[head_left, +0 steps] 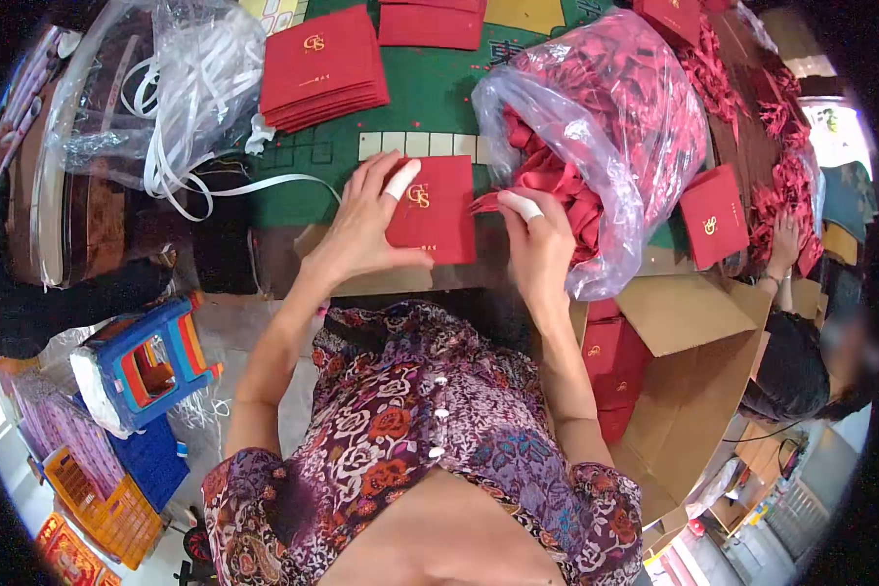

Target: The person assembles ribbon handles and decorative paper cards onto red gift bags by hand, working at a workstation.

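Note:
My left hand (pixel 366 220) lies on the left side of a red square card with a gold monogram (pixel 444 220), fingers spread and the thumb along its lower edge. At the card's right side, my right hand (pixel 537 230) pinches the end of a red ribbon (pixel 485 203). Both hands have white wrapping on a finger. Just right of my right hand, a clear plastic bag (pixel 620 146) full of red ribbons stands open toward me. Above the card, a row of pale rectangles (pixel 417 146) runs across the green surface (pixel 439 93).
Stacked red cards (pixel 322 68) sit at the upper left of the table, beside a plastic bag with white ribbon (pixel 200 88). Another red card (pixel 713 217) lies at right. An open cardboard box (pixel 698 361) holds red items. A co-worker (pixel 791 366) is at far right.

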Motion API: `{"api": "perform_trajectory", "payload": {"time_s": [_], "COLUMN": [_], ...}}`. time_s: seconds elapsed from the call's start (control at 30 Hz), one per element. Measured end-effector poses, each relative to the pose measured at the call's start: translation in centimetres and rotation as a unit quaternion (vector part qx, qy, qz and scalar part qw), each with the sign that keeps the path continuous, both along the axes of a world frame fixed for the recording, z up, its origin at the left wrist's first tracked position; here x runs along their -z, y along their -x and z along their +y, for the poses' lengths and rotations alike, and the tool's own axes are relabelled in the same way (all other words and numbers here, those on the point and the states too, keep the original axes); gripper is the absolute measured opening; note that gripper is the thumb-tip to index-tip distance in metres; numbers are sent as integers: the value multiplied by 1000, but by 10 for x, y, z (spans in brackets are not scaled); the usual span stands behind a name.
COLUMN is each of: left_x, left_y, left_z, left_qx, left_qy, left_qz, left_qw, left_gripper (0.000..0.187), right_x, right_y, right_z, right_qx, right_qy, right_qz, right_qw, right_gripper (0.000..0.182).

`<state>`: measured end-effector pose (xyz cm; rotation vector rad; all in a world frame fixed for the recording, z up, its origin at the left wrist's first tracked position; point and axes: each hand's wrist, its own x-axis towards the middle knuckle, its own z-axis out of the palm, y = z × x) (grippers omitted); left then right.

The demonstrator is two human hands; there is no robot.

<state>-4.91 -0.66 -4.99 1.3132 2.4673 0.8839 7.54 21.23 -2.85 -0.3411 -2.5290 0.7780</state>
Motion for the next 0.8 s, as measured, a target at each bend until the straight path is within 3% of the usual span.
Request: {"api": "perform_trajectory", "payload": {"time_s": [0.03,0.07,0.1,0.2,0.23,0.3,0.37,0.43,0.47,0.53,0.57,0.63,0.7,0.8], "left_x": [1,10,10,-7,-16,-27,-34,-34,-30,-17,-12,-23,-33,-41], "left_y": [1,4,3,-6,-13,-21,-24,-36,-40,-44,-42,-39,-30,-17], "left_z": [0,1,1,15,18,23,24,21,18,11,8,9,3,-1], "left_qx": [-22,-42,-44,-103,-102,-66,18,-1,2,-82,-107,-155,-176,-207], "left_qy": [-24,-57,-56,-117,-116,-148,-188,-203,-202,-245,-228,-267,-258,-297], "left_qz": [-2,21,20,-27,-29,-153,-165,-307,-311,-429,-376,-431,-406,-378], "left_qw": [999,997,997,987,988,975,968,930,929,866,892,848,859,852], "left_gripper": [111,88,88,52,52,44,39,30,30,21,24,22,19,18], "right_x": [-5,-10,-17,-28,-33,-34,-32,-29,-29,-27,-31,-30,-18,7], "right_y": [-2,-3,-6,-18,-19,-17,-11,-3,1,3,4,1,-7,-21], "right_z": [0,-1,-4,-18,-25,-39,-50,-56,-58,-62,-63,-66,-54,-35], "right_qx": [1,-4,-5,-80,-95,-110,-98,-94,-99,-116,-122,-85,-84,-72], "right_qy": [-28,-48,-47,-49,-42,-38,-47,-13,14,90,138,235,128,142], "right_qz": [28,58,57,32,41,53,81,102,102,98,102,89,40,-4], "right_qw": [999,997,997,995,994,992,991,990,990,984,978,964,987,987], "right_gripper": [17,22,22,32,33,33,31,27,28,32,37,37,28,25]}}
